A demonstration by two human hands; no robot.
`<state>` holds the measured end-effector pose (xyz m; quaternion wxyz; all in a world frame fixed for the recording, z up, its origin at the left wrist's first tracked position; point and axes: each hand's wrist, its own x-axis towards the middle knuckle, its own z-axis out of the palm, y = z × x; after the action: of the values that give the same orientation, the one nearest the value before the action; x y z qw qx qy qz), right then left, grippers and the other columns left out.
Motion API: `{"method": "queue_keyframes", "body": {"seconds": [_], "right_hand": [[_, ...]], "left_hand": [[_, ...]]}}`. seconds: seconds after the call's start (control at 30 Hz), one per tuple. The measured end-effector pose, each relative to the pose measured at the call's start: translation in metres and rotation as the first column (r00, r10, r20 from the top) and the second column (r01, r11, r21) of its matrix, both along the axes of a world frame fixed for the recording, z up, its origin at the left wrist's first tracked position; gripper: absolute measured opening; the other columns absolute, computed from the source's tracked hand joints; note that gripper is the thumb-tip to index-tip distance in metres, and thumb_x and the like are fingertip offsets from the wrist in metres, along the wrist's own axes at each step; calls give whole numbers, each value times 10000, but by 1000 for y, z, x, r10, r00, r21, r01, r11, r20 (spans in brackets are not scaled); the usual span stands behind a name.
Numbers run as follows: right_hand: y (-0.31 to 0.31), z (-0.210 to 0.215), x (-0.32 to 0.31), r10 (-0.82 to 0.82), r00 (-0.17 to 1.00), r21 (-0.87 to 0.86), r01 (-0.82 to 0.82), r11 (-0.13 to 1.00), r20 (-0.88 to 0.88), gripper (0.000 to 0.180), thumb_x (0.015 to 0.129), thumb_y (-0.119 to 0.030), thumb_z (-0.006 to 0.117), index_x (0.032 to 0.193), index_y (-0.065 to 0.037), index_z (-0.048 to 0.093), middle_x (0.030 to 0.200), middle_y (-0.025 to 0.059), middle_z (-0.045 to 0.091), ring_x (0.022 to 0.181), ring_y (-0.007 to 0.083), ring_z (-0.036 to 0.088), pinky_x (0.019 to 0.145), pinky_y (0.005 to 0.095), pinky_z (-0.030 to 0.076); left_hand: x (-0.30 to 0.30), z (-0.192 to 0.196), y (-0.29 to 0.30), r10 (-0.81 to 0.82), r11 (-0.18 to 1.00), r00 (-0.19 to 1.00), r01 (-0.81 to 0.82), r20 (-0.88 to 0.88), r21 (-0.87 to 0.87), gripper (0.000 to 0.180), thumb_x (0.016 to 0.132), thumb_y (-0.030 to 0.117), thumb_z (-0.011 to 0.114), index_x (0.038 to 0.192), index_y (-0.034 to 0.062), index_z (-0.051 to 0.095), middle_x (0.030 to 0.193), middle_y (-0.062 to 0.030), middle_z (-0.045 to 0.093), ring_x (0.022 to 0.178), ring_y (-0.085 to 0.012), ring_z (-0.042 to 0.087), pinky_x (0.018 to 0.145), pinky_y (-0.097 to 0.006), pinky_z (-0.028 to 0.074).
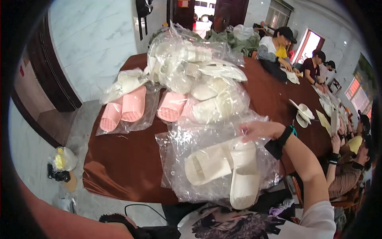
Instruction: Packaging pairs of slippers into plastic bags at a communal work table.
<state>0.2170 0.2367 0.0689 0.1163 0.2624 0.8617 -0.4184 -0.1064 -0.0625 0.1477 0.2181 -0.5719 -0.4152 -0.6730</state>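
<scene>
My right hand [262, 130] reaches in from the right, its fingers closed at the heel end of a cream slipper [244, 181]. Another cream slipper [209, 163] lies across it at an angle, its toe pointing left. Both rest on clear plastic bags [175, 175] at the near edge of the table. Of my left side, the forearm [75, 217] and a dark wristband [115, 218] show at the lower edge, low and away from the slippers. The fingers of my left hand are hidden.
A heap of bagged white slippers [179, 59] covers the far part of the brown-covered table [115, 167]. Bagged pink slippers [133, 103] lie at the left. Loose white slippers [304, 113] lie at the right, where several people [278, 44] work. A bag [63, 159] stands beside the wall.
</scene>
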Motion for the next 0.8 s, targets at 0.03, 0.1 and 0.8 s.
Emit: {"method": "queue_keyframes", "body": {"seconds": [0.03,0.1,0.8], "right_hand": [[-1,7,-4,-45,999,-33,46,998,14,286,917,-336,676,968,-79,561,831,-26,526,802,103,480,731,277,399],[-4,12,-9,-111,994,-128,107,986,-24,278,912,-325,683,973,-81,564,835,-28,524,802,94,479,730,272,398],[-62,19,55,-801,318,-673,434,599,-508,158,972,-180,633,1080,-71,594,993,-18,635,914,92,631,804,252,519]], "left_hand": [[2,-2,0,-8,1000,1000,8,15,-15,701,927,286,634,1474,-45,348,1503,-223,408,1396,-385,393,1127,-500,344],[7,-5,1,-24,999,999,25,45,-33,702,927,286,635,1475,-44,347,1504,-222,408,1397,-385,392,1126,-500,344],[77,-102,17,-190,600,727,617,659,-508,648,973,148,607,1516,-4,288,1435,-159,454,1272,-244,504,1058,-357,414]]}}
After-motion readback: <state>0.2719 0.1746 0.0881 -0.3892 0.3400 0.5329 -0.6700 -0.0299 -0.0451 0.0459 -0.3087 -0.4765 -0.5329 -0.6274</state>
